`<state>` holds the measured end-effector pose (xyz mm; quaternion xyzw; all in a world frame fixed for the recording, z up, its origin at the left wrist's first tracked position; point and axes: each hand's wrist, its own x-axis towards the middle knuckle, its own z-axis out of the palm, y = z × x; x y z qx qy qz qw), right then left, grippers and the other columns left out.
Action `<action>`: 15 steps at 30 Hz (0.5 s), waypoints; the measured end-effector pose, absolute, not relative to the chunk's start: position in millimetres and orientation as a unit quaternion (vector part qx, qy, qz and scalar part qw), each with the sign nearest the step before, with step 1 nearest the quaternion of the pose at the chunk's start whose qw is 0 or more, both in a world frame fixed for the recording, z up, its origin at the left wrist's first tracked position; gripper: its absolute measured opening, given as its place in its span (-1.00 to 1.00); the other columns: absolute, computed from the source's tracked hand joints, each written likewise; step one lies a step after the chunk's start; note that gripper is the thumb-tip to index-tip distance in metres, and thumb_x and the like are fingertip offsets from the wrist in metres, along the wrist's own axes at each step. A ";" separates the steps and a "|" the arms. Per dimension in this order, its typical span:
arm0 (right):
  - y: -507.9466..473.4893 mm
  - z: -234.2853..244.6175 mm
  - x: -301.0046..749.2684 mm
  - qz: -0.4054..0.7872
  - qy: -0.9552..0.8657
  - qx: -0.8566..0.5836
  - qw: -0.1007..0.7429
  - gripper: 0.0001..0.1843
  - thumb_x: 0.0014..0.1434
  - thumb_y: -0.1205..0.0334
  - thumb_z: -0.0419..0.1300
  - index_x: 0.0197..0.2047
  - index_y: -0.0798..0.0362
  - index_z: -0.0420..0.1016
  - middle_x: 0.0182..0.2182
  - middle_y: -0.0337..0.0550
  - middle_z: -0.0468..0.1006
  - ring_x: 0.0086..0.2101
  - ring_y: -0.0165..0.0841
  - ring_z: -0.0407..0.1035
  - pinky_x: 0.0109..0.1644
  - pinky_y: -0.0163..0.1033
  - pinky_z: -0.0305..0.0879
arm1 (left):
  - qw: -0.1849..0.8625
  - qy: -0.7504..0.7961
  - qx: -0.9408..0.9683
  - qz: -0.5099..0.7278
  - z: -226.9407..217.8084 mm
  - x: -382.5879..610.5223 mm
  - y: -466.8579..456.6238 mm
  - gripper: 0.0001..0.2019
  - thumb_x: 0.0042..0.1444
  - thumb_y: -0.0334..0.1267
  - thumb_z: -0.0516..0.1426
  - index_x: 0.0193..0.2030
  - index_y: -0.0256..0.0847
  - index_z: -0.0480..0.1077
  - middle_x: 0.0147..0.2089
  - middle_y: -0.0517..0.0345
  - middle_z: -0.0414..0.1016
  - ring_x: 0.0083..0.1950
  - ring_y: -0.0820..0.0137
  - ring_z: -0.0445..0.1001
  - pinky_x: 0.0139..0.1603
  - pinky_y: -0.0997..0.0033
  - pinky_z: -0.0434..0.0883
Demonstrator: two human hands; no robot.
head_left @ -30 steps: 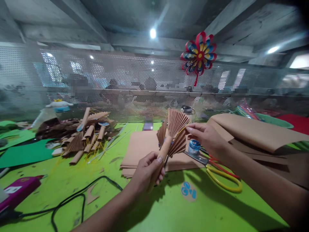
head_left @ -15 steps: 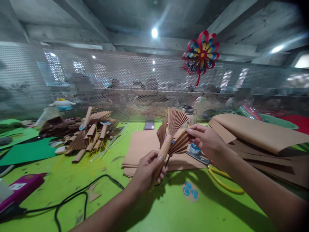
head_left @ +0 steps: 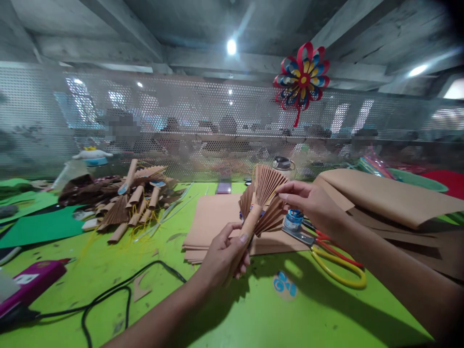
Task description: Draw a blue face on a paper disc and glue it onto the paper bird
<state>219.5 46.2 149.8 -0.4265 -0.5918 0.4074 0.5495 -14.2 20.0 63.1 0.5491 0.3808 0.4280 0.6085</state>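
My left hand (head_left: 224,253) is wrapped round the rolled brown paper stem of a paper craft piece (head_left: 263,200) with several pleated brown fans at its top. It holds the piece upright above the green table (head_left: 235,314). My right hand (head_left: 313,203) pinches the edge of the upper right fan between thumb and fingers. A thin yellow string runs along that fan. Under the piece lies a flat stack of brown paper sheets (head_left: 210,222).
A pile of similar finished paper pieces (head_left: 130,198) lies at the back left. Yellow-and-red scissors (head_left: 333,261) and a small blue-labelled jar (head_left: 292,220) sit right of the stack. Large brown paper sheets (head_left: 391,203) lie at right. A black cable (head_left: 116,295) and pink tool (head_left: 31,282) lie at left.
My right hand has shifted from the lower right fan up to the upper fan's edge. The left hand keeps its hold on the stem, almost still.
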 end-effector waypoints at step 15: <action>32.0 155.3 244.0 -0.066 -0.886 -0.382 0.254 -0.56 0.12 0.16 0.49 0.05 0.00 0.58 0.06 0.06 0.53 0.05 -0.07 0.44 0.11 0.08 0.45 | 0.557 0.361 0.585 0.466 61.7 -9.8 30.9 -0.47 -0.03 0.06 0.41 -0.06 -0.21 0.40 -0.37 0.14 0.60 -0.35 0.33 0.51 -0.24 0.34 0.40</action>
